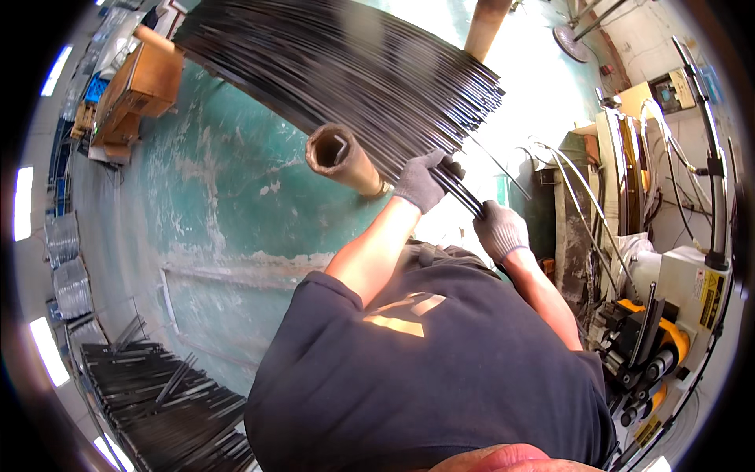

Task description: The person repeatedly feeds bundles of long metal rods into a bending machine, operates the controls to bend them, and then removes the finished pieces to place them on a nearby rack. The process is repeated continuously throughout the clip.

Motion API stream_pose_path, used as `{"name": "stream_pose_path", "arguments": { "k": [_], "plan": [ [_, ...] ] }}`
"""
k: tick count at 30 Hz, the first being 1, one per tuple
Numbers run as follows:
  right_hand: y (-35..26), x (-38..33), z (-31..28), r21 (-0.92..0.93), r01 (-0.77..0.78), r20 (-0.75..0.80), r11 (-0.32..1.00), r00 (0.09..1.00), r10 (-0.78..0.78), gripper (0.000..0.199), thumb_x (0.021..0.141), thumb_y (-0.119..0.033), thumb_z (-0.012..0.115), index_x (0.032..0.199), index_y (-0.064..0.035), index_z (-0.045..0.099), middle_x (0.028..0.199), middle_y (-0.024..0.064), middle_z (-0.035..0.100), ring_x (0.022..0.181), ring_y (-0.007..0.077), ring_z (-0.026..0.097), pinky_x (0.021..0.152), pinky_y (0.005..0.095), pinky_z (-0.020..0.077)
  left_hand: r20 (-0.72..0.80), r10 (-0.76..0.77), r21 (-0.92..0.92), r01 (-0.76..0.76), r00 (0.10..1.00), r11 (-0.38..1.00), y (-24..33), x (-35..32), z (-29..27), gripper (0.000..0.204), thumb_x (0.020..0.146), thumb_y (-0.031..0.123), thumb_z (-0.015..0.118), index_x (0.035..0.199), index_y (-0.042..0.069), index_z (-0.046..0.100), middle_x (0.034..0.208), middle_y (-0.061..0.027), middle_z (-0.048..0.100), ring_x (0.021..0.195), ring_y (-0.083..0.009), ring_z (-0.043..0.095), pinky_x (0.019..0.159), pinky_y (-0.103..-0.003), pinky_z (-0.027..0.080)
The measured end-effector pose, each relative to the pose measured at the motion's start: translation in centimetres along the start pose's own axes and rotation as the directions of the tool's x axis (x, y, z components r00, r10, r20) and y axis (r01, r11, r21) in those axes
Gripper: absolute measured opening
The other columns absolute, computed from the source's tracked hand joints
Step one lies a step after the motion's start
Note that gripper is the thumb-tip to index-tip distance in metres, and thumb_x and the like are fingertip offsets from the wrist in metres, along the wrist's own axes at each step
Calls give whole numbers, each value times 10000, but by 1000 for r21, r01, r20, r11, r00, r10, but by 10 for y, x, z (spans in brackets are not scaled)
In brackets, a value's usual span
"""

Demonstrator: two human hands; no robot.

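Long thin black metal rods lie side by side in a wide layer ahead of me. At the near edge of that layer, my left hand, in a grey knit glove, is closed around a few rods. Their ends run on to my right hand, gloved the same way and closed on them close to my waist. Between the two hands a short stretch of the held rods shows, slanting down to the right. One single rod sticks out past the others toward the right.
An upright brown tube stands left of my left hand; another post rises at the far side. Cardboard boxes sit far left. More black rods lie at lower left. Machinery with hoses stands at my right. The floor is worn green.
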State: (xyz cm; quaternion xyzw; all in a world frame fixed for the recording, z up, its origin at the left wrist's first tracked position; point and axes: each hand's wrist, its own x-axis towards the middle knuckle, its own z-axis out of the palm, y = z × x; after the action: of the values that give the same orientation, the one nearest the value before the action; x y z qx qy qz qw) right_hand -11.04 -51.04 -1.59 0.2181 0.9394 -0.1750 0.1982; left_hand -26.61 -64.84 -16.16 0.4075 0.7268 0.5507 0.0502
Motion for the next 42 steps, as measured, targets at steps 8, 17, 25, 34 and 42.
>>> {"name": "stream_pose_path", "arguments": {
  "k": [8,17,25,34,42],
  "plan": [
    [168,-148,55,37,-127,-242,991,961,132,136,843,-126,657,979,-136,652,777,196,690,766,419,686,689,530,538,94,-262,-289,278,960,916,38,-11,11,155,1015,107,536,960,-22,602,847,-153,629,831,-309,654,855,-460,565],
    [301,-334,151,257,-684,-314,682,608,729,279,838,-82,690,1110,-130,652,964,224,696,951,434,668,836,496,524,353,-619,-919,383,702,-89,149,93,-31,120,1038,81,574,1124,7,612,1006,-112,656,974,-249,650,983,-428,541],
    [357,-356,208,91,861,442,-500,415,795,471,846,-96,517,1254,132,576,1372,299,590,1351,433,497,1179,560,347,533,-462,-794,608,709,15,238,100,144,86,1011,75,601,1093,57,585,935,-86,659,939,-255,648,1086,-527,467],
    [420,-378,93,73,980,230,-188,166,959,147,1002,3,527,1110,34,621,1070,163,689,1050,334,668,1033,538,528,799,16,-600,800,600,-8,320,155,289,268,997,121,575,1224,-13,619,1145,-154,678,1188,-337,612,1190,-560,369],
    [489,-419,83,263,951,454,162,-270,849,207,978,-150,712,1136,-32,648,998,94,731,1006,273,685,865,409,567,805,80,-592,804,588,56,288,279,350,360,1001,81,537,1333,-54,565,1348,-175,639,1289,-347,577,1219,-573,317]
  ]
}}
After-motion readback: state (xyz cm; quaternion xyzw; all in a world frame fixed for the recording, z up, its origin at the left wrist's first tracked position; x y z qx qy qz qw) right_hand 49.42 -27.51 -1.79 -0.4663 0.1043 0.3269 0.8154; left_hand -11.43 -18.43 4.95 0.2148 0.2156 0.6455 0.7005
